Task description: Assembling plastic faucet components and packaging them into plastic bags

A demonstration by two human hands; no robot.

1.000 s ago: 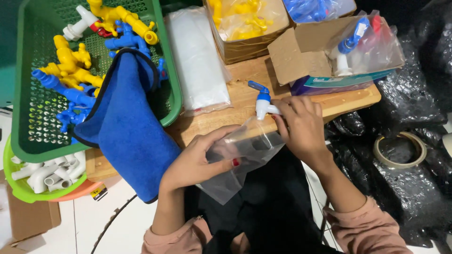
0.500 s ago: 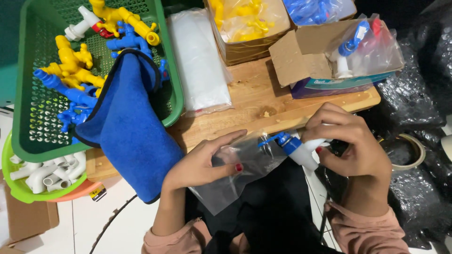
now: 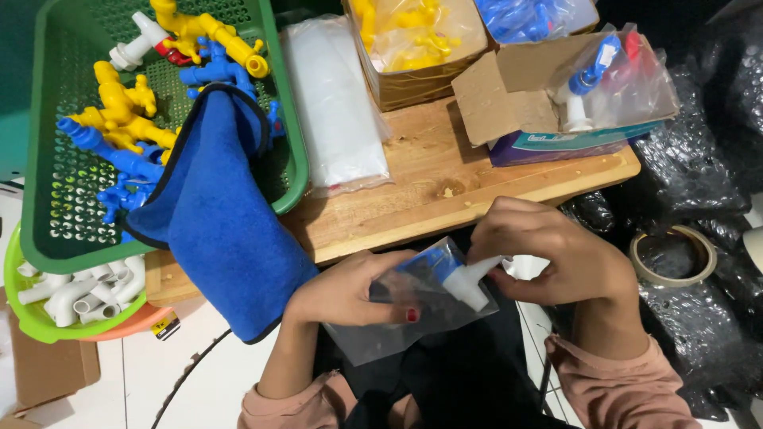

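Observation:
My left hand [image 3: 350, 290] grips a clear plastic bag [image 3: 397, 330] by its edge, just below the front of the wooden table [image 3: 413, 191]. My right hand [image 3: 548, 250] holds a small plastic tap [image 3: 457, 278] with a white body and a blue handle. The tap sits partly inside the bag's mouth. Both hands are over my dark lap.
A green basket [image 3: 286, 171] at left holds several yellow and blue taps, with a blue cloth [image 3: 214, 238] draped over its rim. A stack of clear bags [image 3: 334, 103], cardboard boxes [image 3: 509, 95] of bagged taps and a tape roll [image 3: 671, 256] lie around. A lime bowl [image 3: 24, 314] holds white pipe fittings.
My right hand lifted the tap off the table, brought it down to the bag and pushed it into the bag's mouth. My left hand kept hold of the bag.

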